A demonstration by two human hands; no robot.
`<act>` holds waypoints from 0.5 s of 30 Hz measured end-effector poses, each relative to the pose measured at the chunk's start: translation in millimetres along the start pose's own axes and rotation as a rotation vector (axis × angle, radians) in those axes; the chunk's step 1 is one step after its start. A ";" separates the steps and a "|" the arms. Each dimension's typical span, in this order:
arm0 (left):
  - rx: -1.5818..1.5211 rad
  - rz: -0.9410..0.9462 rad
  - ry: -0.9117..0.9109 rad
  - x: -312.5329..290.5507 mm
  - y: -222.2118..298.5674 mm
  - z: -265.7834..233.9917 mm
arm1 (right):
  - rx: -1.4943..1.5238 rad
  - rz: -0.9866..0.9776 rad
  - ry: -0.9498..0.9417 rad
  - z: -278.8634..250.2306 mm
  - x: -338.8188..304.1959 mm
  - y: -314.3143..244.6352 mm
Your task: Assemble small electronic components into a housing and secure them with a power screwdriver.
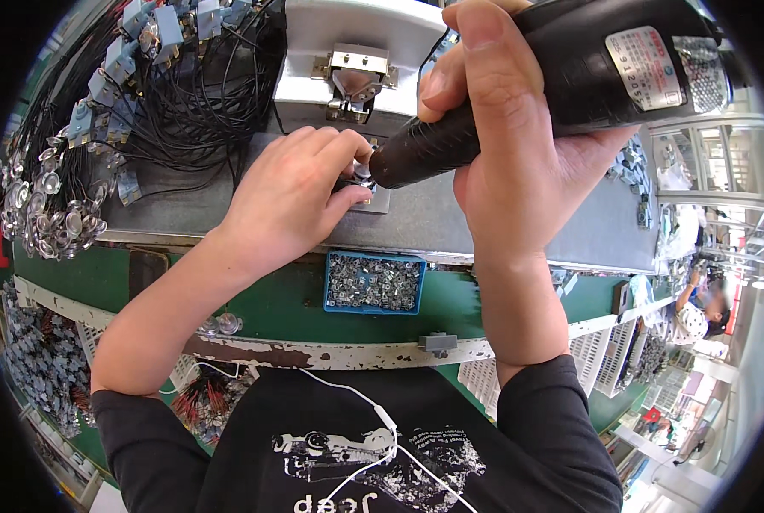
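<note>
My right hand [519,162] is wrapped round a black electric screwdriver [574,68], which tilts so that its nose points down and left. The screwdriver's tip end sits right beside the fingertips of my left hand [284,188]. My left thumb and forefinger pinch a small shiny metal part [362,174] over a low metal block [379,205] on the grey work surface. Most of that part is covered by my fingers and the screwdriver's nose, so I cannot make out its exact kind.
Beyond my hands stands a white machine housing [305,60] with a metal bracket [358,73]. Black cables [185,111] with blue-grey blocks and round metal caps are heaped at left. A blue tray [375,310] of small metal pieces lies nearer me. Another person [698,316] sits far right.
</note>
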State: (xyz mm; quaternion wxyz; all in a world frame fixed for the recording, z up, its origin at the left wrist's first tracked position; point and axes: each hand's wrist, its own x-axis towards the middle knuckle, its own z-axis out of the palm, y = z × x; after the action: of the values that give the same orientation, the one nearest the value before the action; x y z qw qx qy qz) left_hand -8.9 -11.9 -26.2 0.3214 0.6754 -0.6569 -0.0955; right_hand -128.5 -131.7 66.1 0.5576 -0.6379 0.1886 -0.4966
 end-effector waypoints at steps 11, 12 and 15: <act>0.003 -0.008 -0.054 -9.3 -11.1 8.2 | -0.081 -0.560 -0.195 11.1 -1.3 14.3; -0.011 -0.011 -0.046 -7.7 -9.6 9.7 | -0.087 -0.530 -0.189 11.9 0.9 12.8; -0.048 -0.008 -0.035 -3.7 -9.5 12.8 | -0.101 -0.441 -0.170 13.6 -1.5 0.9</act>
State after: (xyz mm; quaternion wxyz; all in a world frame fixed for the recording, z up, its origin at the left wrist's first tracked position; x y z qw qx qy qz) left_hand -8.6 -13.0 -42.6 0.3257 0.6683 -0.6571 -0.1243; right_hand -117.4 -123.7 66.2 0.4168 -0.7303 0.0218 -0.5407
